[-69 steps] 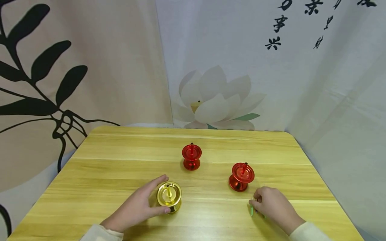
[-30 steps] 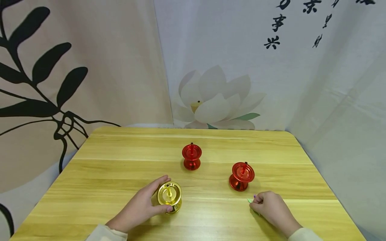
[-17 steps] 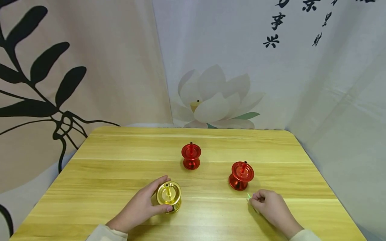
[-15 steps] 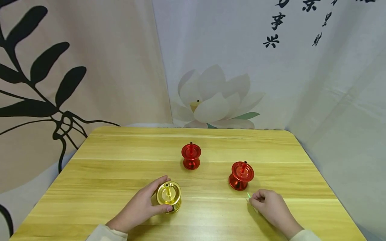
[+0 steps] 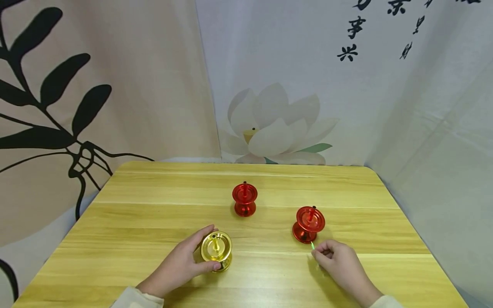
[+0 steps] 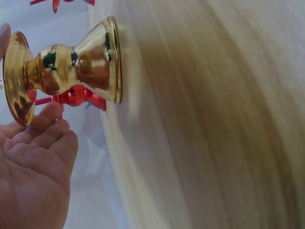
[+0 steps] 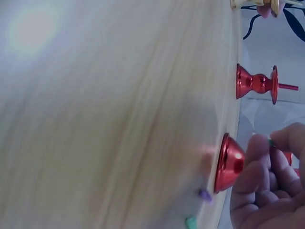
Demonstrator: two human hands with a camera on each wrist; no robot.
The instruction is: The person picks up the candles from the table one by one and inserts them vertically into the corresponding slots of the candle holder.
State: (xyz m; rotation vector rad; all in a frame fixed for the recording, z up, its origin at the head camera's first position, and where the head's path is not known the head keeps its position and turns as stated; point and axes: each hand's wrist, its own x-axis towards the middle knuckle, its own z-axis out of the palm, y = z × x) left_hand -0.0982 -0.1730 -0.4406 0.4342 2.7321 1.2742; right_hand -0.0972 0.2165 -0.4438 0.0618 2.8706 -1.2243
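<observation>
My left hand [image 5: 175, 265] holds a shiny gold candle holder [image 5: 216, 250] by its dished rim, thumb in front and fingers behind. The holder stands upright on the table, and a thin tube rises from its dish. In the left wrist view the waisted stem of the gold candle holder [image 6: 76, 69] shows, its base against the wood. Between thumb and forefinger my right hand [image 5: 343, 263] pinches a thin light-green stick [image 5: 312, 245]. The stick's tip overlaps the base of the nearer red candle holder [image 5: 307, 224]; its lower end is hidden by the fingers.
A second red candle holder [image 5: 245, 197] stands farther back, mid-table. Below the right hand, a small purple piece [image 7: 205, 194] and a small green piece [image 7: 191, 223] lie on the wooden table [image 5: 161, 192]. A printed curtain [image 5: 154, 77] hangs behind the table.
The right hand first lay low over the table with green showing at its fingertips. It now pinches the green stick slightly farther left, by the nearer red holder. The left hand has barely moved.
</observation>
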